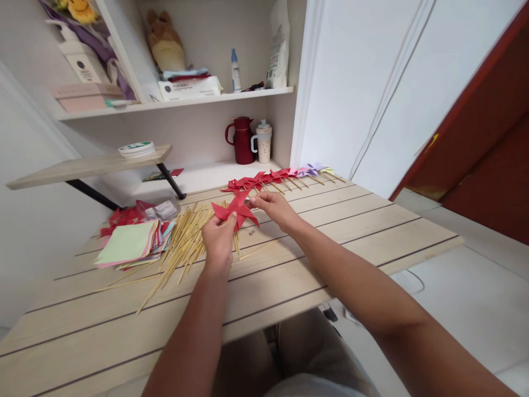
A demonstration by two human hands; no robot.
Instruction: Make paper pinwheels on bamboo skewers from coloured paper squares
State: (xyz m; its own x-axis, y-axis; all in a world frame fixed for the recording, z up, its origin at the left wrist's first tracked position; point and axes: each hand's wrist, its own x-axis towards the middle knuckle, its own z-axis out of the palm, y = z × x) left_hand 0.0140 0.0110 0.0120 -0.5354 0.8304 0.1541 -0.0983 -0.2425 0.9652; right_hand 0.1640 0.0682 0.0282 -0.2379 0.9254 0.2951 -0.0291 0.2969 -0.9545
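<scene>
Red pinwheel (244, 215): I see it held above the table just right of the stick pile (188, 234).
Left hand (217, 237): nearest the stick pile, wrist bent upward, thumb laid over the pinwheel's centre, pinching it against the fingers.
Right hand (275, 207): farther from the stick pile, forearm slanting in, fingertips drawn together beside a blade; what they pinch, I can't tell from here.
Paper squares (126, 242): stacked left of the stick pile, pale green uppermost.
Pinwheel row (264, 179): lying beyond and right of the stick pile.
</scene>
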